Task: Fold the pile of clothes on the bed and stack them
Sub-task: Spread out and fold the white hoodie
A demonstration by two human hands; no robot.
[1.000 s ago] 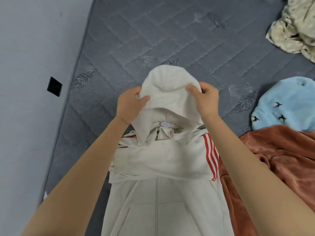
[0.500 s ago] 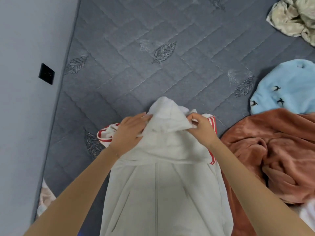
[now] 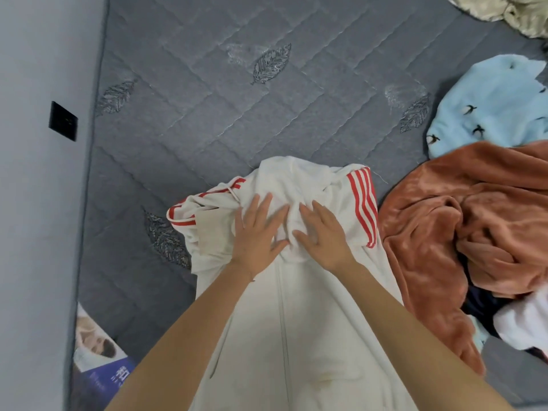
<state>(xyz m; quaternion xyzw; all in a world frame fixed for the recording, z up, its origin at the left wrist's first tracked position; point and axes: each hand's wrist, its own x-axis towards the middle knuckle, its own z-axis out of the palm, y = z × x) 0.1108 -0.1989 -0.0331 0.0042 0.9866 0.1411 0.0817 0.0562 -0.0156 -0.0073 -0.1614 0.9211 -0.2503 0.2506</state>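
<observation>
A white zip hoodie point(image 3: 284, 321) with red sleeve stripes lies front up on the grey quilted mattress point(image 3: 225, 93). Its hood is folded down over the chest, and the sleeves are tucked across under it. My left hand point(image 3: 257, 235) and my right hand point(image 3: 323, 232) press flat on the folded hood, side by side, fingers spread and straight. To the right lies the unfolded pile: a rust-brown fleece garment point(image 3: 462, 221), a light blue fleece with small black birds point(image 3: 489, 99) and a white piece point(image 3: 522, 324) over something dark.
A crumpled cream cloth point(image 3: 510, 10) lies at the far right corner. A grey wall with a black socket plate point(image 3: 63, 120) runs along the mattress's left edge. A printed bag or package point(image 3: 98, 357) sits in the gap at the lower left.
Both hands brought the hood down over the chest, let go of it and now lie flat on it. The view has shifted nearer to the hoodie.
</observation>
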